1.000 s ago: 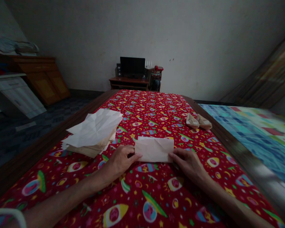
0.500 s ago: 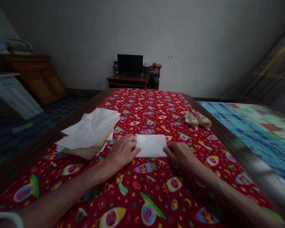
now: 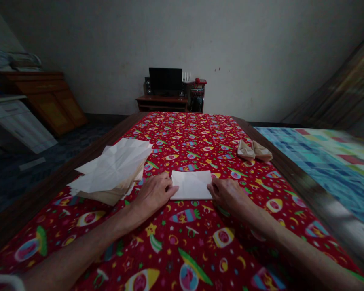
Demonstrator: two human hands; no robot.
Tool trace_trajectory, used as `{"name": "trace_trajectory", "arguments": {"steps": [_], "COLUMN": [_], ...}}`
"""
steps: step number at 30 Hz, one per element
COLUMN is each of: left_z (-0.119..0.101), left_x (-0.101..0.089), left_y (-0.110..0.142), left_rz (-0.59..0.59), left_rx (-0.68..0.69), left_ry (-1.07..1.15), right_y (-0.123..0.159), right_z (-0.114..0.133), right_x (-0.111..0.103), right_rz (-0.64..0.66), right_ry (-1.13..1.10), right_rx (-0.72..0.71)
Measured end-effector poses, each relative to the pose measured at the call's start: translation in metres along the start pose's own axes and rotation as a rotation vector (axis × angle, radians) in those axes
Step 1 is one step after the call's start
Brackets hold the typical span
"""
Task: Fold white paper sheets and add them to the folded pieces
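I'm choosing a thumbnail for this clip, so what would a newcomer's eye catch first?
Probably the bright red patterned cloth spread along the table. Next, the white folded paper in the middle, with the left hand and right hand at its two ends. Then the loose paper pile to the left.

From where I stood, no words, labels, brands, numbers or signs could be read on anything in the room.

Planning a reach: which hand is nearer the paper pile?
Left. The left hand is just right of the paper pile; the right hand is farther off, beyond the white sheet.
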State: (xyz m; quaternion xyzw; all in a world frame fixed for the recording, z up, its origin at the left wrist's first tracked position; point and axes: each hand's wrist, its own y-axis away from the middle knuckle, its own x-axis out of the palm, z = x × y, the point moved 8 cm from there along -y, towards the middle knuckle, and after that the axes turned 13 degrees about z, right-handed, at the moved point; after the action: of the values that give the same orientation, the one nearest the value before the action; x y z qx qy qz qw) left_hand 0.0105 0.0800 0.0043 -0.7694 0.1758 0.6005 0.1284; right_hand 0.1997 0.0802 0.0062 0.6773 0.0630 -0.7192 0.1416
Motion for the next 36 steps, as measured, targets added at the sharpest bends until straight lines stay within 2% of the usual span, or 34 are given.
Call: {"name": "trace_trajectory", "arguments": {"steps": [3, 5, 7, 9, 11, 13, 16, 18, 21, 27, 36], "left_z": [0.007, 0.009, 0.000, -0.018, -0.041, -0.064, -0.079, -0.078, -0.073, -0.072, -0.073], "left_x": [-0.001, -0.010, -0.024, -0.033, -0.030, -0.017, 0.007, 0.019, 0.026, 0.026, 0.025], "left_y": [-0.003, -0.001, 0.005, 0.013, 0.018, 0.024, 0.030, 0.030, 0.029, 0.028, 0.027], "left_rz": [-0.036, -0.145, -0.267, -0.302, -0.222, -0.101, 0.028, 0.076, 0.100, 0.132, 0.144], "left_rx": [-0.002, 0.015, 0.077, 0.178, 0.270, 0.377, 0.439, 0.417, 0.386, 0.389, 0.384], "left_ry": [0.062, 0.105, 0.105, 0.058, -0.007, -0.093, -0.137, -0.119, -0.101, -0.104, -0.118], "right_y": [-0.001, 0.000, 0.000, 0.000, -0.001, -0.001, -0.001, -0.001, 0.000, 0.002, 0.002], "right_z": [0.000, 0.000, 0.000, -0.002, -0.002, -0.002, -0.004, -0.005, -0.004, -0.005, -0.005], "right_x": [-0.001, -0.002, 0.000, 0.002, 0.006, 0.008, 0.012, 0.012, 0.012, 0.011, 0.015], "right_rz": [0.006, 0.003, 0.001, -0.012, -0.037, -0.064, -0.072, -0.070, -0.076, -0.098, -0.065], "right_ry": [-0.015, -0.017, -0.020, -0.024, -0.023, -0.018, -0.022, -0.023, -0.022, -0.038, 0.032], "right_rx": [0.007, -0.001, -0.008, -0.019, -0.050, -0.101, -0.120, -0.116, -0.144, -0.146, -0.161]}}
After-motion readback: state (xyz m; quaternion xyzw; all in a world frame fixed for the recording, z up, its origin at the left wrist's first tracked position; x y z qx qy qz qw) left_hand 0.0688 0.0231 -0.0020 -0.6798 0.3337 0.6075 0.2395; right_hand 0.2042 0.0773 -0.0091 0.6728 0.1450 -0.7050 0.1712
